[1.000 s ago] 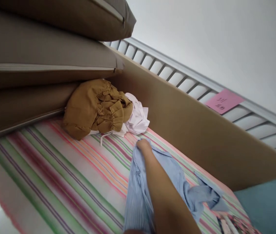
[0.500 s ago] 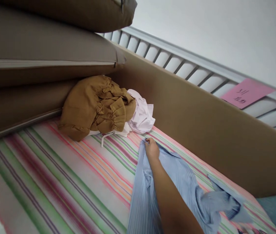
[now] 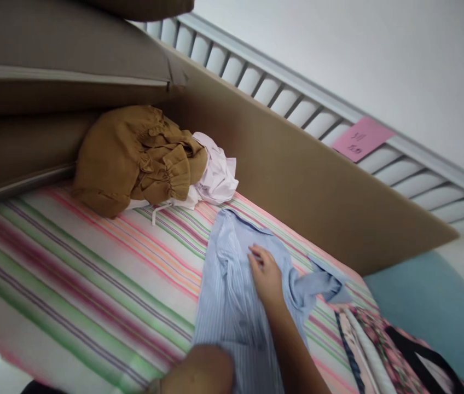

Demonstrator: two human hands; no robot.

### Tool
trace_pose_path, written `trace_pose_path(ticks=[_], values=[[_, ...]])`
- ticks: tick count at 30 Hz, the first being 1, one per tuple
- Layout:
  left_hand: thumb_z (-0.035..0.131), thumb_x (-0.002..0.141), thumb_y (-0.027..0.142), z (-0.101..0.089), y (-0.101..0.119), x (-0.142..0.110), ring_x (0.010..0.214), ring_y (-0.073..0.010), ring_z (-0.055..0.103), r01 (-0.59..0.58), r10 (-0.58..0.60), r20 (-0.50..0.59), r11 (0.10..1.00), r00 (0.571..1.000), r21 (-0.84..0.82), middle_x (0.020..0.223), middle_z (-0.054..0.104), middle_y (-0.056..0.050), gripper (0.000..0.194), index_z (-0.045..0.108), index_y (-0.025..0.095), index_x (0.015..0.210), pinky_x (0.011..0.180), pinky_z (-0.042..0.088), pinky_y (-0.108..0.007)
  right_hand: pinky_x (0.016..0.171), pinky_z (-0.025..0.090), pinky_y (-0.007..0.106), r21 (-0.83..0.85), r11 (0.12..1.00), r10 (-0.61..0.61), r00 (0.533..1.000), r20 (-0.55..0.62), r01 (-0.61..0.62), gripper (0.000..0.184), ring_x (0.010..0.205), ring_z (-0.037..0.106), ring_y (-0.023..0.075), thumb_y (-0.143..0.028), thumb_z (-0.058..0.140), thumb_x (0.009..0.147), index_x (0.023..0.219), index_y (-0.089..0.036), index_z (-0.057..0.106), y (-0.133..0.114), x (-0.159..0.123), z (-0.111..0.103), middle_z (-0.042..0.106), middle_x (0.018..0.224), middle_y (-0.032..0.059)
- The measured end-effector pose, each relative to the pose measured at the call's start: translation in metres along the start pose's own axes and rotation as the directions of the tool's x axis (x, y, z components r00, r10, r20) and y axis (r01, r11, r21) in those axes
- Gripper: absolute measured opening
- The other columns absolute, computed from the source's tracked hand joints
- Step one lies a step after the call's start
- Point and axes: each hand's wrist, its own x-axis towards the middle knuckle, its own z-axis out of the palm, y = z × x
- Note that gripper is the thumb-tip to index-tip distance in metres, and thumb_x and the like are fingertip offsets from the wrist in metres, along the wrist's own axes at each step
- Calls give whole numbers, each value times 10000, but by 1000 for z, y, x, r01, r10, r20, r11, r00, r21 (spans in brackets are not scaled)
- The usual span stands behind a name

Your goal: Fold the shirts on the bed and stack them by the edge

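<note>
A light blue striped shirt (image 3: 232, 306) lies spread on the striped bed sheet (image 3: 104, 284), with one sleeve stretched out to the right. My right hand (image 3: 268, 276) is over the upper part of the shirt, fingers loosely curved and apart, holding nothing. Low in the view, at the shirt's left side, my left hand (image 3: 201, 369) is blurred by motion and its fingers do not show. Beyond the collar end of the shirt sits a bunched brown garment (image 3: 133, 158), with a crumpled white garment (image 3: 218, 175) beside it.
Stacked brown cushions (image 3: 71, 54) stand at the far left. A tan board (image 3: 297, 186) runs along the back, below a white slatted rail (image 3: 268, 90) with a pink note (image 3: 361, 139). Folded floral clothes (image 3: 380, 339) and a teal surface (image 3: 433, 295) are at the right.
My right hand has let go of the shirt's collar end and drawn back toward me over the cloth. My left hand has come into view at the bottom. The view has shifted right.
</note>
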Motion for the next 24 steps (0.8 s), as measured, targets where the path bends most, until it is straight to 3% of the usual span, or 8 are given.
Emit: trace_pose_path(ticks=[5,7,8,11,13,15,20,24], values=[[598,712,266,-23,3,0,558,-187,587,47,-60,134,994,989,97,545,571,-19,153,613,160,601,514,437,-286,813,525,343,81,987,140,990,10,-140,259,907,644,204,-389,516,827,930,-203,664,-2,-148,-59,692,955,78],[517,731,251,-36,-1,3,487,-149,540,32,-36,72,998,997,61,504,542,2,181,590,166,589,473,397,-252,790,537,313,93,988,119,993,26,-121,226,895,652,186,-359,518,842,945,-218,662,-11,-186,-69,694,957,65],[487,740,232,-43,-3,5,500,-139,540,11,-10,-32,999,999,36,536,564,2,175,595,166,620,485,398,-241,801,537,311,87,992,85,996,28,-87,215,912,650,182,-342,515,849,957,-226,660,-16,-198,-72,692,977,63],[452,764,183,-57,-13,12,671,-151,601,-10,23,-417,999,909,32,738,661,-35,176,626,157,778,618,444,-241,857,526,363,22,1000,-4,1000,11,4,220,997,627,203,-333,520,849,988,-236,659,-29,-211,-79,675,1060,75],[456,781,175,-62,-19,18,816,-179,626,42,-14,-545,998,838,38,884,690,-76,223,634,141,911,730,458,-263,894,510,425,-24,1000,-9,1000,13,9,277,1065,599,236,-367,542,831,1046,-226,647,-36,-211,-82,646,1139,101],[474,791,173,-62,-22,23,926,-203,627,91,-48,-574,995,818,48,995,691,-109,291,616,130,1041,816,451,-286,950,470,479,-51,999,-8,997,76,12,402,1165,536,271,-391,583,798,1159,-215,601,-45,-213,-81,571,1267,125],[482,816,177,-52,-21,32,1036,-219,614,89,-21,-536,991,844,102,1123,667,-130,381,559,131,1186,897,437,-304,1045,346,558,-157,986,107,934,342,-56,719,1333,304,371,-275,724,638,1317,-236,489,-70,-238,-57,308,1478,128],[479,823,168,-49,-20,35,1085,-224,597,91,-5,-513,986,859,143,1145,658,-143,395,542,114,1209,920,433,-303,1062,333,541,-126,988,127,950,287,-94,731,1347,284,355,-237,689,645,1335,-305,459,-63,-266,-43,249,1507,58]])
